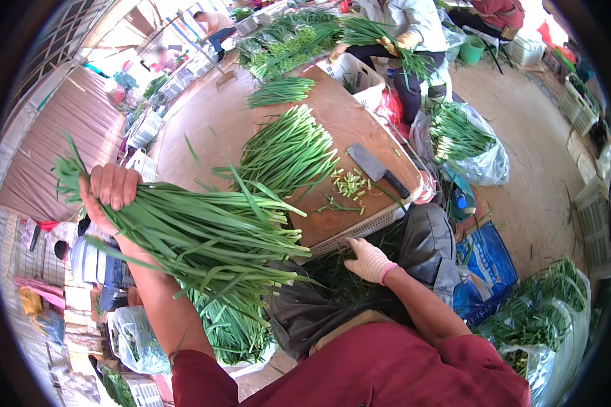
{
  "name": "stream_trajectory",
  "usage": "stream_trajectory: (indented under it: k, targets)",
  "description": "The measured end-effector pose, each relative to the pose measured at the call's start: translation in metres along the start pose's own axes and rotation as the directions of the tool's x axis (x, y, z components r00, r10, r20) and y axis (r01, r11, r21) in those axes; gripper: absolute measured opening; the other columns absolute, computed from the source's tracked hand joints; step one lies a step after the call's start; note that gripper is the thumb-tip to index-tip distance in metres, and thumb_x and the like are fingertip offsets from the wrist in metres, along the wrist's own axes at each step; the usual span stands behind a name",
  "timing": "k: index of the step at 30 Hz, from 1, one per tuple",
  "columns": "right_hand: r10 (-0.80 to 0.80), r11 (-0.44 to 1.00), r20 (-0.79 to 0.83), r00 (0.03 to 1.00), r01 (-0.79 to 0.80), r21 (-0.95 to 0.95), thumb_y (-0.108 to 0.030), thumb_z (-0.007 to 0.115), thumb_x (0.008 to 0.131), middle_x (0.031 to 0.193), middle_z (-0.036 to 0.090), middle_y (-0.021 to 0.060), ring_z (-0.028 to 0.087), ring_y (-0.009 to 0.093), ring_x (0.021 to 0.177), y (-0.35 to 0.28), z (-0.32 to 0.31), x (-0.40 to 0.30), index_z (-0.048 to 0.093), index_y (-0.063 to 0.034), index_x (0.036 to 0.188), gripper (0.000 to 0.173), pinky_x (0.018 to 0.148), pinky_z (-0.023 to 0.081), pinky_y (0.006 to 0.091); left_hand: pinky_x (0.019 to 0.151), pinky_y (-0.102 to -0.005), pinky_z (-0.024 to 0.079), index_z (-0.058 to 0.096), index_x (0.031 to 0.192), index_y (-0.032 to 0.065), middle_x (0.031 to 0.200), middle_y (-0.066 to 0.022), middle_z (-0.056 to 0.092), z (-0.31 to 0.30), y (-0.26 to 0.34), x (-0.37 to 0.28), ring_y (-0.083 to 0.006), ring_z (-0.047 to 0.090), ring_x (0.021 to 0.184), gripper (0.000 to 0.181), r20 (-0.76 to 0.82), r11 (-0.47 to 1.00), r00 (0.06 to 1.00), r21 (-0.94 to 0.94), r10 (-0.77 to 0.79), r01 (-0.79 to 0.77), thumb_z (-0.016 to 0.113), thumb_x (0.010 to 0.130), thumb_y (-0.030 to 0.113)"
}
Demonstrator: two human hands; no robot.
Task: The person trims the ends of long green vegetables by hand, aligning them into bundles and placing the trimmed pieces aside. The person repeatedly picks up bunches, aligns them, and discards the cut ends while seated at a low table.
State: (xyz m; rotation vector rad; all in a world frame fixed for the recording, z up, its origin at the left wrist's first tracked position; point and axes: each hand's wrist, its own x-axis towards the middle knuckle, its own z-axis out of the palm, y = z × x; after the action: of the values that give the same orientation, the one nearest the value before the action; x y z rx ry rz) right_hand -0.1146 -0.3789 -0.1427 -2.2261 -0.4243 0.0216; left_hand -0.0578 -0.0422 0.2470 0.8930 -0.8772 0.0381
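Observation:
My left hand point(113, 189) grips a large bunch of garlic chives point(214, 229) near its leafy end. The bunch is raised above my left forearm, its pale stem ends pointing right. My right hand point(367, 260), in a striped knit glove with bare fingertips, is over my lap beside the near edge of a wooden board point(351, 117). Thumb and fingers are apart, with nothing visible between them. A cleaver point(369, 164) with a black handle lies on the board near scattered cut stem ends point(352, 183). More chives point(290, 150) are laid across the board's left side.
The board rests on a white plastic crate point(361, 231). Across it, a gloved person point(412, 30) handles greens. Bagged chives point(461, 135) stand at the right, above a blue sack point(489, 272). Another chive pile point(229, 325) sits below my left arm.

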Motion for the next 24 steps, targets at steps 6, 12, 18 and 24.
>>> stream_trajectory:
  k: [6,12,18,24]
  targets:
    - [0.097,0.594,0.239,0.966,-0.248,0.765,-0.023,0.064,0.094,0.084,0.068,0.0051,0.061,0.014,0.079,-0.063,-0.053,0.039,0.068,0.0019,0.106,0.028,0.076,0.051,0.0300,0.057,-0.0286,0.033,0.042,0.069,0.0151,0.063,0.0040,0.042,-0.012,0.002,0.005,-0.0095,0.038,0.054,0.039,-0.158,1.000,0.987,-0.005,-0.014,0.013,0.046,0.106,0.028]
    - [-0.210,0.347,0.402,0.891,-0.316,0.883,-0.010,0.062,0.088,0.132,0.061,0.0110,0.058,0.018,0.121,-0.114,-0.079,0.047,0.049,0.0043,0.141,0.056,0.104,0.046,0.0328,0.057,-0.0269,0.032,0.042,0.068,0.0149,0.065,0.0039,0.040,-0.018,0.005,0.009,-0.0078,0.034,0.055,0.039,-0.159,1.000,0.987,-0.019,0.006,-0.009,0.051,0.104,0.025]
    - [-0.344,-0.250,0.340,0.875,-0.434,0.866,-0.013,0.066,0.092,0.139,0.056,0.0097,0.055,0.021,0.126,-0.139,-0.047,0.056,0.041,0.0000,0.146,0.060,0.109,0.042,0.0374,0.058,-0.0257,0.035,0.042,0.069,0.0142,0.064,0.0043,0.041,-0.004,-0.003,0.009,-0.0081,0.036,0.054,0.037,-0.143,0.996,0.988,-0.048,0.065,-0.073,0.052,0.103,0.023]
    - [-0.312,-0.365,0.279,0.908,-0.386,0.847,-0.022,0.072,0.093,0.136,0.058,0.0089,0.057,0.024,0.123,-0.148,-0.031,0.058,0.048,-0.0040,0.139,0.055,0.106,0.045,0.0442,0.055,-0.0264,0.035,0.045,0.071,0.0141,0.067,0.0027,0.046,-0.005,0.001,0.005,-0.0083,0.041,0.054,0.037,-0.005,0.995,0.997,-0.063,0.077,-0.077,0.048,0.105,0.030]
